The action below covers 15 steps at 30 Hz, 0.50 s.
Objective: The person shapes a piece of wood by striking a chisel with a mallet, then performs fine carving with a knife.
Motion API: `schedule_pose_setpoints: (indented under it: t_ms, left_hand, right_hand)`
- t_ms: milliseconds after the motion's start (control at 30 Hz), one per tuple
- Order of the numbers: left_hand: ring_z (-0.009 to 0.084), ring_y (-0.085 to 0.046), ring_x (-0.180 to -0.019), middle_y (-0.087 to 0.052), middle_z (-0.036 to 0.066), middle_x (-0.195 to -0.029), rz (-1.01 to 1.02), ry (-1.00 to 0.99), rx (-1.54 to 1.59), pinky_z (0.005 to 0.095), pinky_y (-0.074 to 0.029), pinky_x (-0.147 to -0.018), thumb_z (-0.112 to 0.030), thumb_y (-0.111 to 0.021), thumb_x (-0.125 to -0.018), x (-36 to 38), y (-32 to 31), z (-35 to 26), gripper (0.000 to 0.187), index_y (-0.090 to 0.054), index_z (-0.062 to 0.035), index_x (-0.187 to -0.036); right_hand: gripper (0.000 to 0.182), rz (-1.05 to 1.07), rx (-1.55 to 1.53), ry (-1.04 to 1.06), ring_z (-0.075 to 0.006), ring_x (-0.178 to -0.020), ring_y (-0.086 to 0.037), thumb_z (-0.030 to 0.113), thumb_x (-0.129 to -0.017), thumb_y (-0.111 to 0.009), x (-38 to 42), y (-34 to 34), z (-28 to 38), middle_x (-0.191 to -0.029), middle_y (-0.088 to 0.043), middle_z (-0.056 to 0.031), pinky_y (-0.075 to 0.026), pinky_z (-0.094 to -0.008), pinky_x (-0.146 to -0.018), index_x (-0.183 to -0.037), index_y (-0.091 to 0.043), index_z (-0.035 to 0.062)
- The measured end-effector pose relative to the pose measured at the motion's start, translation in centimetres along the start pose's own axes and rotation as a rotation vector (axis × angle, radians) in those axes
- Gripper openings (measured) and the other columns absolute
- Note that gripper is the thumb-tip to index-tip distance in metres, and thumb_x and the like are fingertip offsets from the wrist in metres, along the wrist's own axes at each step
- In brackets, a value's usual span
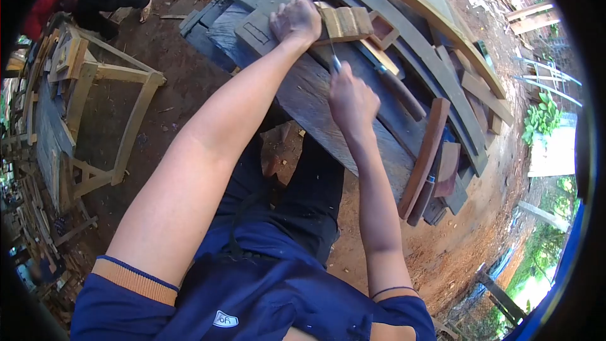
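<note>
My left hand (295,22) is closed with curled fingers at the left end of a small yellowish wooden block (347,23) on the workbench (309,95). My right hand (353,98) is wrapped round the handle of a thin-bladed hand tool (336,62). Its narrow blade runs forward beside the block, close to my left knuckles; whether it has teeth is too small to tell. Right of the block sits a small hollow wooden box (382,30). A chisel-like tool with a dark wooden handle (403,93) lies nearby.
Long curved timbers (435,19) lie across the bench's far right side. Reddish wooden pieces (426,158) and another handled tool (421,201) rest at its right end. To the left stands a wooden frame (120,76); a person in red and black (88,0) is beyond it.
</note>
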<state>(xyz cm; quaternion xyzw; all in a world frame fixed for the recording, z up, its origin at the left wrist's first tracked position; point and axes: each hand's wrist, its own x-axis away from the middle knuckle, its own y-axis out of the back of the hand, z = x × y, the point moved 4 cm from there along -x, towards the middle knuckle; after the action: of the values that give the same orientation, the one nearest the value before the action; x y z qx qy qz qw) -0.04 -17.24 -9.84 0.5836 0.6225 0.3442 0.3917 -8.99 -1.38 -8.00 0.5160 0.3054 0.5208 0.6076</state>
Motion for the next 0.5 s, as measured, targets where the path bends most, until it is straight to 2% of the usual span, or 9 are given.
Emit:
schedule_pose_setpoints:
  t_ms: [67, 133, 200, 267, 333, 500]
  left_hand:
    - [0.0318, -0.059, -0.111, -0.065, 0.012, -0.115, -0.013, -0.026, 0.004, 0.0475, -0.042, -0.094, -0.033, -0.036, -0.097, -0.1, 0.3, -0.4, 0.039, -0.064, -0.0094, -0.107]
    - [0.0288, -0.058, -0.111, -0.065, 0.008, -0.115, 0.019, 0.054, 0.029, 0.0446, -0.038, -0.097, -0.034, -0.038, -0.097, -0.2, -0.1, -0.2, 0.037, -0.067, -0.0132, -0.107]
    - [0.0279, -0.057, -0.111, -0.065, 0.008, -0.117, 0.015, 0.053, 0.033, 0.0447, -0.038, -0.097, -0.035, -0.036, -0.098, -0.2, -0.4, -0.4, 0.038, -0.066, -0.0138, -0.109]
    - [0.0321, -0.058, -0.112, -0.064, 0.012, -0.116, 0.014, 0.025, 0.045, 0.0486, -0.041, -0.096, -0.037, -0.034, -0.098, -0.3, -0.4, 0.1, 0.041, -0.063, -0.0115, -0.111]
    - [0.0323, -0.060, -0.109, -0.065, 0.013, -0.114, 0.004, 0.028, 0.030, 0.0484, -0.041, -0.095, -0.038, -0.033, -0.098, -0.3, -0.4, 0.2, 0.043, -0.065, -0.0107, -0.107]
    - [0.0321, -0.062, -0.105, -0.066, 0.014, -0.110, -0.065, 0.002, 0.041, 0.0467, -0.044, -0.092, -0.036, -0.035, -0.097, -0.1, -0.1, -0.1, 0.041, -0.066, -0.0092, -0.105]
  right_hand:
    - [0.032, -0.093, -0.050, 0.005, -0.0383, -0.076, -0.068, 0.036, -0.097, -0.043, -3.2, 0.4, 1.1, -0.080, -0.068, -0.0217, -0.052, -0.0497, -0.067, -0.094, -0.058, 0.0068]
    - [0.035, -0.084, -0.122, 0.006, -0.0395, -0.082, -0.067, 0.037, -0.097, -0.042, -4.2, 0.9, 1.1, -0.085, -0.068, -0.0224, -0.051, -0.0506, -0.071, -0.097, -0.059, 0.0068]
    - [0.038, -0.060, -0.178, 0.016, -0.0408, -0.088, -0.066, 0.038, -0.098, -0.040, -4.5, 1.2, 0.2, -0.090, -0.068, -0.0231, -0.051, -0.0516, -0.075, -0.100, -0.061, 0.0067]
    - [0.039, -0.090, -0.480, 0.040, -0.0420, -0.091, -0.065, 0.039, -0.098, -0.040, -4.3, 1.5, -1.6, -0.093, -0.068, -0.0224, -0.049, -0.0535, -0.078, -0.103, -0.060, 0.0067]
    - [0.037, -0.187, -0.366, 0.061, -0.0425, -0.081, -0.065, 0.038, -0.099, -0.039, -1.4, 3.8, -1.5, -0.084, -0.068, -0.0212, -0.049, -0.0544, -0.072, -0.098, -0.057, 0.0062]
    - [0.031, -0.202, -0.052, 0.071, -0.0400, -0.062, -0.065, 0.035, -0.098, -0.043, 1.5, 1.6, -1.3, -0.066, -0.064, -0.0199, -0.050, -0.0508, -0.056, -0.089, -0.052, 0.0069]
